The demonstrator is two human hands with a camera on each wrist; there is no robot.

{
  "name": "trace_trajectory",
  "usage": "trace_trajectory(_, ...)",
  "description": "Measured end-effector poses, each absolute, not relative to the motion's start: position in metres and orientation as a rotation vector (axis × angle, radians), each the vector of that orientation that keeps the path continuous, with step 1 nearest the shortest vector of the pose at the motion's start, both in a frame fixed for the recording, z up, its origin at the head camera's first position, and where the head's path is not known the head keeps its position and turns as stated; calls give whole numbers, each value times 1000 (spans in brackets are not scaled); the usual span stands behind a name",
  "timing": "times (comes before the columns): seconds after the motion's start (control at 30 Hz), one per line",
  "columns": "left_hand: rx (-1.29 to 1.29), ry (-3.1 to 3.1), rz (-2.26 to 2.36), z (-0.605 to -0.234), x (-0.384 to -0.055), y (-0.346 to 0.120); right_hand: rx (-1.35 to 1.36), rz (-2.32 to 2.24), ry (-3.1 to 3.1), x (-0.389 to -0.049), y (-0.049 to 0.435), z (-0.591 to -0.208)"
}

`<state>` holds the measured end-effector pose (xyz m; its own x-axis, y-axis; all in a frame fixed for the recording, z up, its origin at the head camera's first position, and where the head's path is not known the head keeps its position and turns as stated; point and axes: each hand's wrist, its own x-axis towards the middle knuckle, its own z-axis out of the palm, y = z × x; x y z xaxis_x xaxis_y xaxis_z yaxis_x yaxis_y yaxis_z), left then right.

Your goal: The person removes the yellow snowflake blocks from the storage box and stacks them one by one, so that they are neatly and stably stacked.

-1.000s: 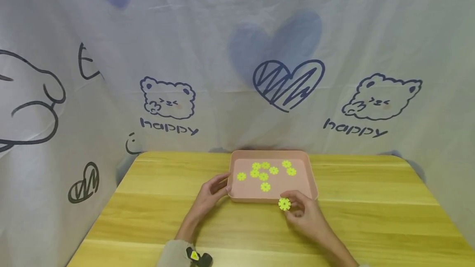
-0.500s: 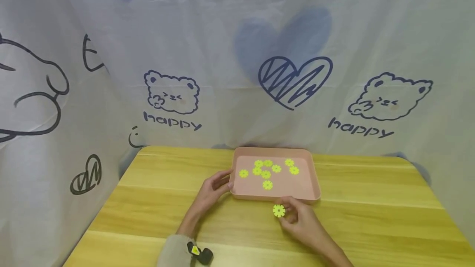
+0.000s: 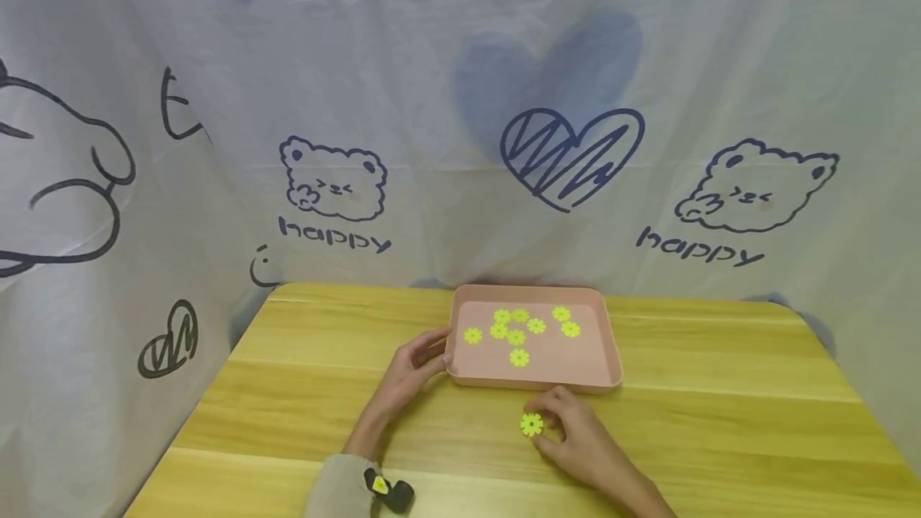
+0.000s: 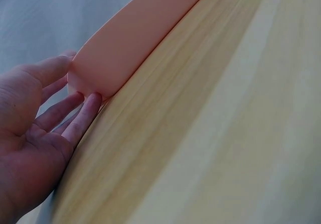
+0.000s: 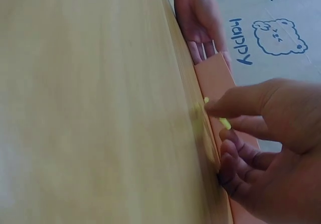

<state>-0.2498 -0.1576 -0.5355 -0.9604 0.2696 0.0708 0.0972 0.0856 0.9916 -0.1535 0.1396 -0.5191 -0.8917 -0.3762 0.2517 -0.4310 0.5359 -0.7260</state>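
Observation:
My right hand pinches a yellow snowflake disc, round with notches along its edge and a small hole in the middle. It is in front of the tray's near edge; in the right wrist view only slivers of the disc show between thumb and finger. At the tray's left side, my left hand touches the pink tray with fairly straight fingers. The left wrist view has these fingertips against the tray's corner. Several more yellow discs lie flat inside the tray, mostly in its left and middle part.
The tray stands on a wooden table, near its back edge. Behind and to the left hangs a pale cloth with hearts, bear faces and "happy" lettering. A black device is strapped at the left wrist.
The right hand has carried its disc from the tray's near rim toward me and slightly left. My left hand stays at the tray; the discs inside lie as before. The head view shifted slightly.

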Motion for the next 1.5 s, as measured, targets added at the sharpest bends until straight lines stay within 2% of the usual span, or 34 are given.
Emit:
trace_trajectory(1.0,412,2202,2017,-538,-251,-158,616,1470,-2714,-156,145,-521)
trace_trajectory(1.27,423,2190,2016,-539,-251,-161,690,1577,-2561,-163,159,-508)
trace_trajectory(1.5,410,2191,2015,-540,-253,-159,488,1598,-2529,-175,175,-487)
